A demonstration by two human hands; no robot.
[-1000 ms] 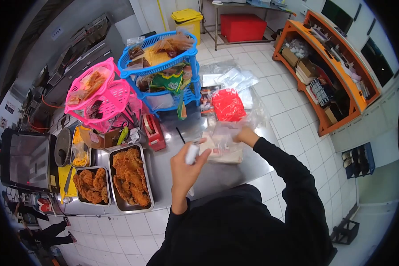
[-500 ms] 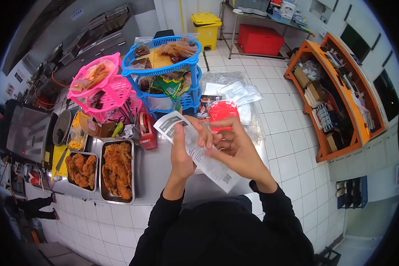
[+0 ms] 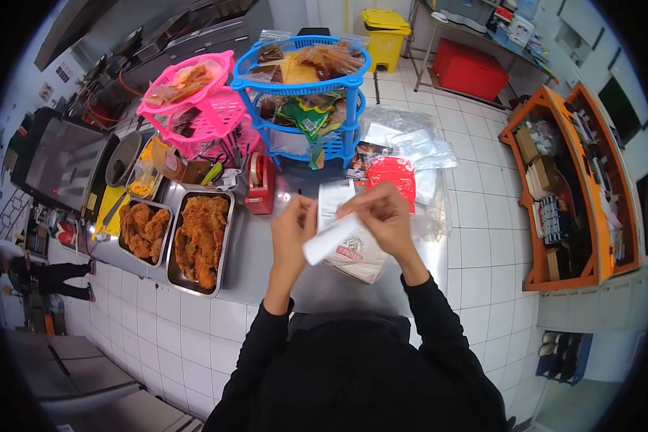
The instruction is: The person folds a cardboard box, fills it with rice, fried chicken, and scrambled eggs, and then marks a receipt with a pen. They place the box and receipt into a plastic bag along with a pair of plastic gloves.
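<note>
A printed paper receipt (image 3: 324,241) is stretched between my hands, its lower end folded up with the white back showing. My left hand (image 3: 290,234) pinches its left edge, fingers closed. With fingertips together, my right hand (image 3: 389,223) grips the paper's right side. Below the receipt, a pale paper bag (image 3: 360,263) with a red logo rests on the steel table (image 3: 306,284), partly covered by the receipt and my right hand. Just beyond my right hand lies a red printed package (image 3: 392,174).
Two steel trays of fried chicken (image 3: 200,237) stand at left. Behind are a red tape dispenser (image 3: 260,186), a pink tiered rack (image 3: 187,104) and a blue tiered rack (image 3: 302,88). Clear plastic bags (image 3: 417,147) lie back right. Another person (image 3: 50,281) stands far left.
The receipt was flat and slanted; now it is folded, with both hands pinching it. The paper bag beneath has come into view. The whole view has shifted.
</note>
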